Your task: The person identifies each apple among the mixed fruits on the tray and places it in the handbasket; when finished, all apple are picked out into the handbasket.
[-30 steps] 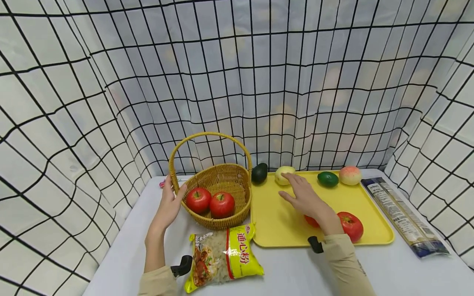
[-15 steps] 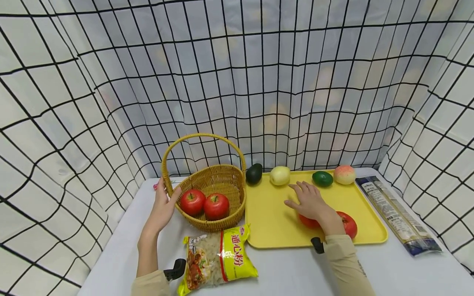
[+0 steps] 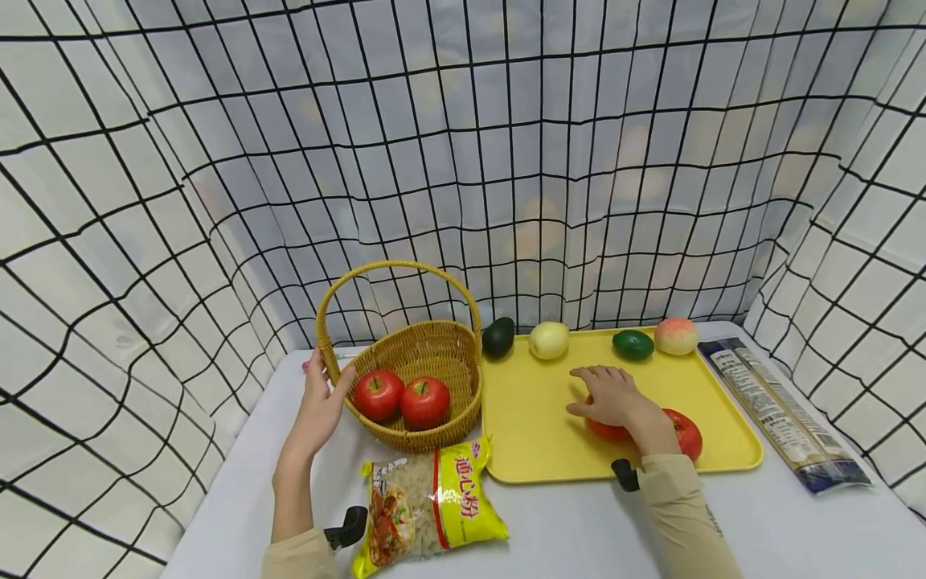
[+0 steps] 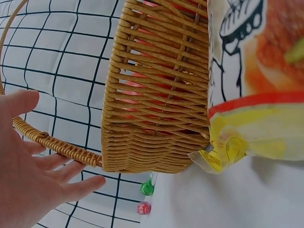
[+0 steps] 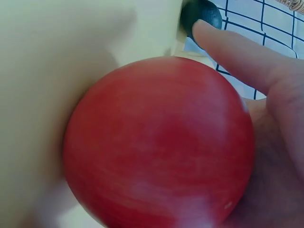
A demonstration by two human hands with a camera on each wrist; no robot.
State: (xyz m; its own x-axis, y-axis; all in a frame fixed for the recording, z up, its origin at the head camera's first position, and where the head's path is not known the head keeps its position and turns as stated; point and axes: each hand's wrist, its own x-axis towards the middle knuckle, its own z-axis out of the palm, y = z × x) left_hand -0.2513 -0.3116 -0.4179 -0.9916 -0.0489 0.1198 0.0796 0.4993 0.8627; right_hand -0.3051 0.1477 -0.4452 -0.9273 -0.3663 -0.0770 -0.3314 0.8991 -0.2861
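My left hand [image 3: 318,410] is at the left side of a wicker basket [image 3: 463,354], its straight fingers behind the foot of the arched handle [image 4: 61,145] and its thumb in front. Two red apples [image 3: 425,402] lie inside the basket. Over the yellow tray [image 3: 535,450], my right hand [image 3: 613,396] reaches above a round red fruit [image 5: 159,142], fingers extended and thumb apart. That fruit sits right under the palm, partly covered in the head view. A second red fruit [image 3: 686,434] shows beyond the right wrist.
Along the tray's far edge are a dark avocado [image 3: 497,338], a pale yellow fruit [image 3: 549,341], a green fruit [image 3: 633,344] and a peach [image 3: 676,336]. A macaroni bag [image 3: 432,507] lies before the basket, a long packet [image 3: 781,410] right. Black netting [image 3: 542,173] encloses the table.
My right hand has drawn back from the pale yellow fruit toward the near red fruit and lowered over it. The left hand stays at the basket handle. The head view has shifted slightly.
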